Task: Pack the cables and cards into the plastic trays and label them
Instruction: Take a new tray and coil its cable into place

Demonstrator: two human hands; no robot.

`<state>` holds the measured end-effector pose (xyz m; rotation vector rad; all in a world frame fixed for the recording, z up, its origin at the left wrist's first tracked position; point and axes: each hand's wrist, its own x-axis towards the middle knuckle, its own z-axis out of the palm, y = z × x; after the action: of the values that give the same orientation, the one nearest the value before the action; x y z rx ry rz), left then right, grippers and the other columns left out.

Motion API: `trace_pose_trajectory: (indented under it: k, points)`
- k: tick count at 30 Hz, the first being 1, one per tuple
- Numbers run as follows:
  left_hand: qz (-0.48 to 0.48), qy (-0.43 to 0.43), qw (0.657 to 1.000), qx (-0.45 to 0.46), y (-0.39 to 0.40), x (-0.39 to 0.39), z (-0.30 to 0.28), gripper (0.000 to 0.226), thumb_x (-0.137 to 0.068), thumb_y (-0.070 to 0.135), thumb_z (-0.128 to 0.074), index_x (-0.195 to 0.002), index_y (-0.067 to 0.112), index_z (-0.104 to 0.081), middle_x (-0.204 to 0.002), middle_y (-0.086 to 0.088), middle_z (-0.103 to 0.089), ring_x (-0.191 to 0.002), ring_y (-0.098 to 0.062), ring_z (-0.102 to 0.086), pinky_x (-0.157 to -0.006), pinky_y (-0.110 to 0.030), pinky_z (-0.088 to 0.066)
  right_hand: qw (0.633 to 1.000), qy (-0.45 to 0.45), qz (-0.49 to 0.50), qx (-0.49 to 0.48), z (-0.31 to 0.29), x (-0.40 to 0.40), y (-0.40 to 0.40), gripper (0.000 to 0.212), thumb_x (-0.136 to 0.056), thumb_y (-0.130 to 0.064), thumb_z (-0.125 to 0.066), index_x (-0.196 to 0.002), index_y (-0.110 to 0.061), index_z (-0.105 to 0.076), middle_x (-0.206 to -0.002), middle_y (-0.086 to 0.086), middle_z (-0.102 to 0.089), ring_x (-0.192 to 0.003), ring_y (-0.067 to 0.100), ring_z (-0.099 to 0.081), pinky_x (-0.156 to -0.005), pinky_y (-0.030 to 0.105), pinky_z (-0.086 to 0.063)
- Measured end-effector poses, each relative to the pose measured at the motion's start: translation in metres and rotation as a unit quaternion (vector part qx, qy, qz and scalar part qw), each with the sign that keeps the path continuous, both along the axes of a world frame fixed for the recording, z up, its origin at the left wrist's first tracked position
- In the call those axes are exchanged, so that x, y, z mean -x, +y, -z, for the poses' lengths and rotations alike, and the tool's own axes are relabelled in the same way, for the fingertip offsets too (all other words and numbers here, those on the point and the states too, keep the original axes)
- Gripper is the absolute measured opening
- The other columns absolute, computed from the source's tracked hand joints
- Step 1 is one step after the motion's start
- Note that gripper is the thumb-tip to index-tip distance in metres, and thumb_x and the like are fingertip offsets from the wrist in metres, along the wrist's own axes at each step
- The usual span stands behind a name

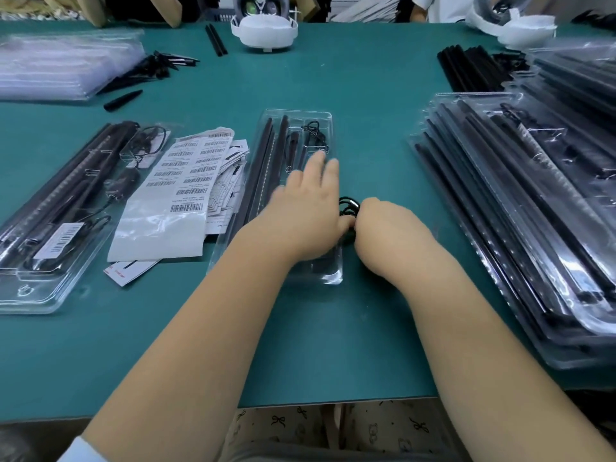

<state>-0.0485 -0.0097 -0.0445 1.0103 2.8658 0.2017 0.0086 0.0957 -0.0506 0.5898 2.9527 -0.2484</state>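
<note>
Two hands: both reach out over the green surface from the near edge.
Left hand: fingers straight and spread, lying flat on the middle tray.
Right hand: fingers curled, pinching a coiled black cable at the tray's right rim, beside the left thumb.
Middle tray: one clear plastic tray, lying lengthwise away from the person; several long black rods in its left channels and one small cable coil in its far right pocket.
Left tray: one filled clear tray lying at an angle, with a barcode label on its near half.
Label sheets: a loose heap of white barcode sheets and cards between the left tray and the middle tray; the number is too hard to count.
Right stack: many filled clear trays piled and fanned out; exact count not readable.
Far right rods: one bundle of long black rods behind that stack.
Far left bags: one pile of clear plastic, with small black pointed pieces scattered beside it and one lying apart.
Headsets: two white ones at the far edge, one in the centre and one to the right.
</note>
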Motion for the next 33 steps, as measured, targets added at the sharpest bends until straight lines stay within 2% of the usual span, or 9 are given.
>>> trace_pose_trajectory:
  k: [3,6,10,12,15,19,24,30,33]
  points:
    - [-0.096,-0.064,0.988,0.103,-0.009,-0.006,-0.01,0.103,-0.075,0.078,-0.041,-0.151,0.022,-0.001,-0.16,-0.004,0.007,-0.143,-0.042,-0.001,-0.106,-0.065,-0.022,1.0,-0.012,-0.003,0.009,0.0,0.003,0.006,0.031,-0.09,-0.004,-0.047,-0.068,-0.013,-0.027,-0.067,0.002,-0.038,-0.055,0.015,-0.035,-0.044,0.029,-0.021]
    - [-0.099,-0.109,0.975,0.163,-0.016,-0.019,-0.013,0.119,-0.062,0.079,-0.055,-0.151,0.018,-0.005,-0.159,-0.008,-0.005,-0.139,-0.048,-0.013,-0.102,-0.059,-0.034,1.0,0.007,-0.014,0.008,-0.002,0.003,0.013,0.03,-0.095,-0.011,-0.046,-0.068,-0.013,-0.032,-0.067,0.003,-0.04,-0.056,0.015,-0.037,-0.045,0.028,-0.024]
    - [-0.066,-0.081,0.989,0.101,-0.024,-0.02,-0.021,0.087,-0.062,0.076,-0.048,-0.124,0.014,-0.047,-0.126,-0.009,-0.051,-0.107,-0.028,-0.053,-0.072,-0.036,-0.043,0.969,0.075,0.039,0.232,-0.003,0.006,0.019,0.021,-0.098,-0.02,-0.043,-0.089,-0.004,-0.052,-0.079,0.014,-0.062,-0.06,0.022,-0.06,-0.053,0.027,-0.049]
    - [-0.059,-0.086,0.994,0.025,-0.033,-0.015,-0.028,0.068,-0.057,0.074,-0.04,-0.099,0.021,-0.051,-0.096,0.001,-0.058,-0.084,-0.016,-0.055,-0.063,-0.032,-0.04,0.922,0.107,0.084,0.362,0.0,0.008,0.016,0.019,-0.099,-0.022,-0.043,-0.101,-0.003,-0.049,-0.072,0.01,-0.062,-0.045,0.016,-0.054,-0.042,0.023,-0.044]
    - [-0.054,-0.106,0.991,-0.069,-0.041,-0.006,-0.035,0.056,-0.061,0.069,-0.038,-0.086,0.021,-0.05,-0.081,0.002,-0.058,-0.075,-0.015,-0.053,-0.064,-0.033,-0.041,0.877,0.125,0.098,0.455,0.002,0.01,0.011,0.023,-0.1,-0.022,-0.044,-0.09,-0.002,-0.05,-0.067,0.01,-0.061,-0.047,0.018,-0.049,-0.042,0.023,-0.044]
    - [-0.043,-0.112,0.99,-0.069,-0.04,-0.004,-0.037,0.056,-0.064,0.07,-0.036,-0.072,0.016,-0.047,-0.073,-0.003,-0.056,-0.068,-0.019,-0.052,-0.059,-0.033,-0.036,0.86,0.141,0.102,0.48,0.003,0.008,0.01,0.017,-0.099,-0.018,-0.046,-0.09,-0.005,-0.051,-0.072,0.009,-0.064,-0.059,0.02,-0.052,-0.054,0.028,-0.047]
    - [-0.037,-0.083,0.995,-0.032,-0.034,-0.007,-0.032,0.072,-0.057,0.079,-0.025,-0.073,0.013,-0.05,-0.074,-0.002,-0.056,-0.069,-0.017,-0.052,-0.055,-0.031,-0.031,0.973,0.144,0.035,0.177,0.001,0.006,0.009,0.03,-0.096,-0.028,-0.047,-0.071,-0.012,-0.044,-0.08,0.006,-0.045,-0.073,0.025,-0.042,-0.056,0.031,-0.028]
    - [-0.035,-0.048,0.998,-0.019,-0.025,-0.01,-0.023,0.057,-0.062,0.069,-0.028,-0.069,0.016,-0.05,-0.07,-0.001,-0.053,-0.064,-0.015,-0.046,-0.052,-0.028,-0.026,0.923,0.237,0.06,0.296,0.002,0.008,0.01,0.04,-0.092,-0.024,-0.056,-0.06,-0.013,-0.034,-0.057,0.0,-0.036,-0.052,0.016,-0.03,-0.048,0.029,-0.021]
    - [-0.04,-0.049,0.997,-0.042,-0.027,-0.008,-0.023,0.058,-0.063,0.068,-0.029,-0.068,0.015,-0.05,-0.071,-0.003,-0.054,-0.066,-0.017,-0.048,-0.052,-0.029,-0.026,0.857,0.277,0.1,0.424,0.004,0.009,0.012,0.024,-0.088,-0.022,-0.064,-0.069,-0.012,-0.053,-0.059,-0.002,-0.053,-0.058,0.017,-0.046,-0.056,0.029,-0.039]
